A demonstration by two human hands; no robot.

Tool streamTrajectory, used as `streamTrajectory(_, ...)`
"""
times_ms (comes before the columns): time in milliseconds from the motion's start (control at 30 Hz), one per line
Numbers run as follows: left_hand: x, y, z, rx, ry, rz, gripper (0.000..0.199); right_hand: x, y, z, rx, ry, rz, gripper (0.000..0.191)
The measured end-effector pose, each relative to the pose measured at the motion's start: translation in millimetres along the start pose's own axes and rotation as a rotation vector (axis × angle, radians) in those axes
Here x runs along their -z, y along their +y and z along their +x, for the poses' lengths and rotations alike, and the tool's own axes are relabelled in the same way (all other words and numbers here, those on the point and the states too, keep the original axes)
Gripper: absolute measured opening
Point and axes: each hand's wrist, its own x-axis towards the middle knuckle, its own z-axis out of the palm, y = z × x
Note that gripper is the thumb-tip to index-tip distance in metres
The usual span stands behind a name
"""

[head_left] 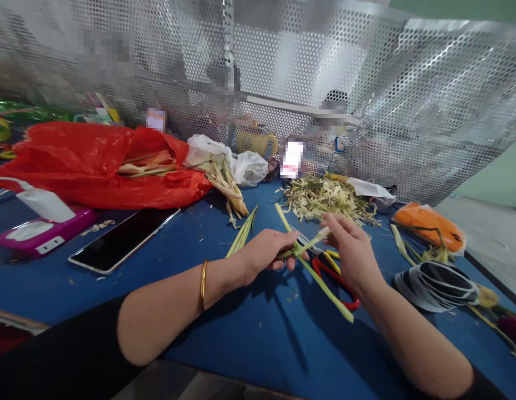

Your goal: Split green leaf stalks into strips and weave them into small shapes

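My left hand [264, 250], a gold bangle at its wrist, pinches a small green knot of crossed leaf strips [330, 291] between thumb and fingers. One strip slants down to the right from the knot, and its upper end points away from me. My right hand [351, 250] grips the pale end of another strip, stretched between both hands. Beneath the hands lie scissors [350, 304] with red and yellow handles, their blades partly hidden. Loose green leaf strips [242, 232] rest just beyond my left hand.
A heap of shredded leaf scraps [324, 197] lies behind my hands. Leftward are a red plastic bag [86, 189] with dried husks, a phone [124, 240] and a purple power strip [45, 236]. Rightward sit an orange packet [432, 225] and a coil of strapping [435, 286]. A perforated metal screen [278, 66] stands behind.
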Motion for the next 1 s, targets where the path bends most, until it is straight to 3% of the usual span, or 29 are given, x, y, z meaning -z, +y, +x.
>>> streamTrajectory(67, -0.4, -0.5, -0.7, -0.004, -0.002, 0.031, 0.042, 3.4, -2.5, 2.3, 0.225, 0.036, -0.24, 0.026)
streamTrajectory(133, -1.6, -3.7, -1.2, -0.037, -0.003, 0.108, 0.035, 4.0, -6.1, 1.3, 0.33, -0.101, -0.413, 0.021)
streamTrajectory(233, -3.2, -9.7, -1.7, -0.109, -0.016, 0.266, 0.036, 0.4, -9.2, -4.8, 0.209, -0.395, -0.459, 0.028)
streamTrajectory(300, -3.9, -11.6, -2.2, -0.134, -0.02, 0.339, 0.038, -3.6, -7.2, -10.0, 0.047, -0.475, -0.376, 0.034)
streamTrajectory(400, -4.9, -11.0, -3.6, -0.147, -0.038, 0.378, 0.036, -10.0, 2.8, -15.8, -0.085, -0.398, -0.229, 0.036)
streamTrajectory(500, -6.2, -9.2, -4.8, -0.117, -0.056, 0.379, 0.032, -13.2, 13.5, -15.6, -0.043, -0.32, -0.232, 0.035)
streamTrajectory(600, -6.2, -6.9, -3.7, -0.051, 0.0, 0.281, 0.032, -8.4, 10.1, -11.3, 0.203, -0.21, -0.433, 0.03)
streamTrajectory(700, -2.2, -2.4, -0.1, -0.006, 0.133, 0.04, 0.029, 1.9, -10.6, -13.0, 0.632, 0.009, -0.668, 0.017)
streamTrajectory(767, 2.0, 0.4, 2.7, 0.007, 0.214, -0.128, 0.025, 6.3, -25.1, -20.6, 0.882, 0.041, -0.813, 0.016)
streamTrajectory(800, 4.1, 1.1, 4.0, 0.008, 0.234, -0.196, 0.023, 6.7, -29.7, -25.7, 1.006, -0.03, -0.898, 0.015)
streamTrajectory(900, 7.8, -0.6, 6.8, 0.006, 0.206, -0.32, 0.025, 0.3, -27.9, -38.7, 1.265, -0.418, -1.166, 0.023)
streamTrajectory(1000, 7.0, -5.1, 8.2, 0.003, 0.171, -0.346, 0.024, -9.8, -10.8, -41.2, 1.257, -0.59, -1.31, 0.029)
